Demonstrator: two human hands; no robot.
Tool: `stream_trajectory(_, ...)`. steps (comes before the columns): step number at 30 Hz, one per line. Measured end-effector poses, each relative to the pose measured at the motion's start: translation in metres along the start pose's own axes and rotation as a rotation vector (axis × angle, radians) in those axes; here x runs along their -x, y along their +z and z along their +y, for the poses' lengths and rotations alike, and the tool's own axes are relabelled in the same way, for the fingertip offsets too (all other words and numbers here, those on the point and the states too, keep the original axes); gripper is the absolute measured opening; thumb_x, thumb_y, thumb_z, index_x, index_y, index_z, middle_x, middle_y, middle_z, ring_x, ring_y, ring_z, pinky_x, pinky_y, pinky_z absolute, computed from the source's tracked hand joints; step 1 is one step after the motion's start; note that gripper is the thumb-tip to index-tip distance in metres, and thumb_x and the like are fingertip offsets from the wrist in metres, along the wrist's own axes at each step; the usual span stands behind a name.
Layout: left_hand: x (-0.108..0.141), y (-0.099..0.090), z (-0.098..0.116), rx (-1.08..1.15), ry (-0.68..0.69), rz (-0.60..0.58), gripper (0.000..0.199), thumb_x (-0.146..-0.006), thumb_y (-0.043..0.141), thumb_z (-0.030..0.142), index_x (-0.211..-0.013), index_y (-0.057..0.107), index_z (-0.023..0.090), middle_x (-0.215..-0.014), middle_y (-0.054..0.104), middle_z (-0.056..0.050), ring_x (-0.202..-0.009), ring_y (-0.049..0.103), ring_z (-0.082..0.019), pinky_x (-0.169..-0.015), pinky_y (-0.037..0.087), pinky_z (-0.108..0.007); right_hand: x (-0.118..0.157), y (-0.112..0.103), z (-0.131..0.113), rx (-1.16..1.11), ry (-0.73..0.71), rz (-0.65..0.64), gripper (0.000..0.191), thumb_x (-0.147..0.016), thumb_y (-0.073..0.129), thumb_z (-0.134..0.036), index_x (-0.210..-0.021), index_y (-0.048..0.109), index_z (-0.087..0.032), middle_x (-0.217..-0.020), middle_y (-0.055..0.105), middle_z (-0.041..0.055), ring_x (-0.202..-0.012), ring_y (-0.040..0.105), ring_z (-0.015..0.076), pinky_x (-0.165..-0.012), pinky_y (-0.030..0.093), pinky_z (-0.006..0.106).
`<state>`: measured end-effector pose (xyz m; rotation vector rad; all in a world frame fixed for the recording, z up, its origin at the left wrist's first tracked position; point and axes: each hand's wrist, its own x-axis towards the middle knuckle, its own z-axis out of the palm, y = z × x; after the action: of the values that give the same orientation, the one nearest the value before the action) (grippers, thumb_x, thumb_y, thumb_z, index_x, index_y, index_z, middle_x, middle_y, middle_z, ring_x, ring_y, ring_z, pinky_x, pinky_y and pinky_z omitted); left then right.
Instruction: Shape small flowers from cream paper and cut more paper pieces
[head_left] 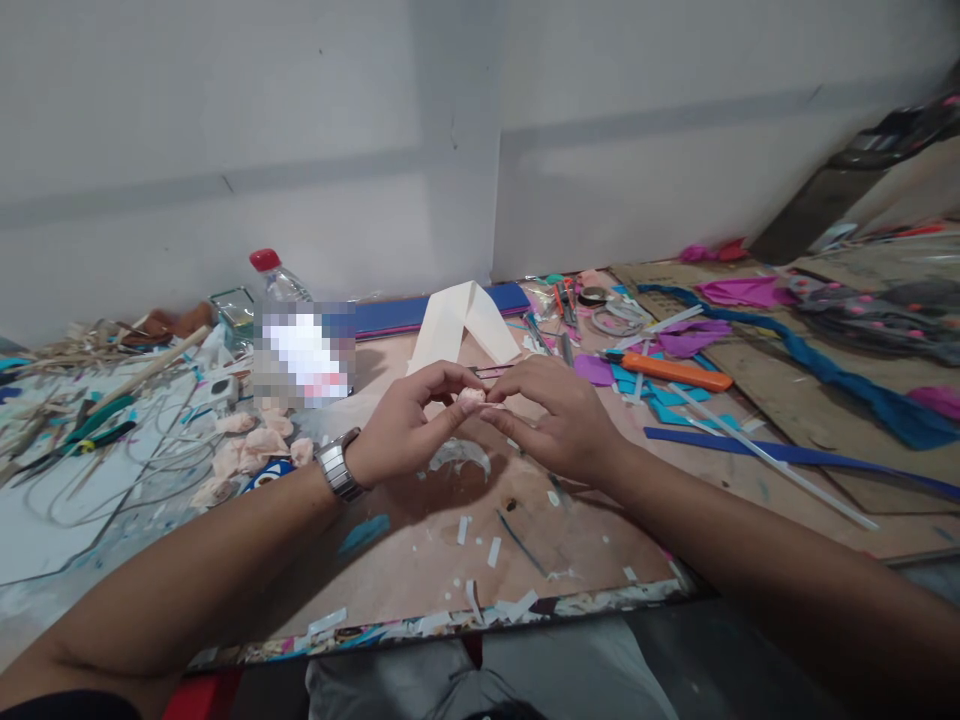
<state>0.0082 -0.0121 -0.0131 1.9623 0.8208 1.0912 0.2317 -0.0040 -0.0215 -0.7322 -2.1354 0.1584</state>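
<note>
Between the fingertips of both hands, over the middle of the table, is a small pale-pink paper bud (472,396). My left hand (411,415) pinches it from the left with thumb and forefinger. From the other side, my right hand (559,415) has its thumb and fingers closed on the bud's narrow end. Just behind the hands stands a folded cream paper strip (442,318). Several crumpled pale-pink paper pieces (244,452) lie left of my wristwatch. Fingers partly cover the bud, so its exact shape is unclear.
A red-capped bottle (281,285) stands back left. Green-handled pliers (101,425) lie further left. On the right are an orange cutter (679,371), blue paper strips (750,450) and a cardboard sheet (817,400). White scraps dot the table's front edge.
</note>
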Motion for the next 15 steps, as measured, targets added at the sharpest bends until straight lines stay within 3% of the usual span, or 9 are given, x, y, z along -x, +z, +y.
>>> stream_trajectory(15, -0.0001, -0.0001, -0.0036, 0.014, 0.041, -0.04, 0.021, -0.105, 0.06, 0.032, -0.118, 0.065, 0.017, -0.116, 0.074, -0.011, -0.104, 0.07, -0.018, -0.088, 0.054, -0.03, 0.0009, -0.0017, 0.0024, 0.061, -0.032, -0.013, 0.013, -0.101, 0.066, -0.034, -0.095, 0.07, -0.022, -0.092, 0.078, 0.0042, -0.093, 0.069, 0.0238, -0.087, 0.046, 0.041)
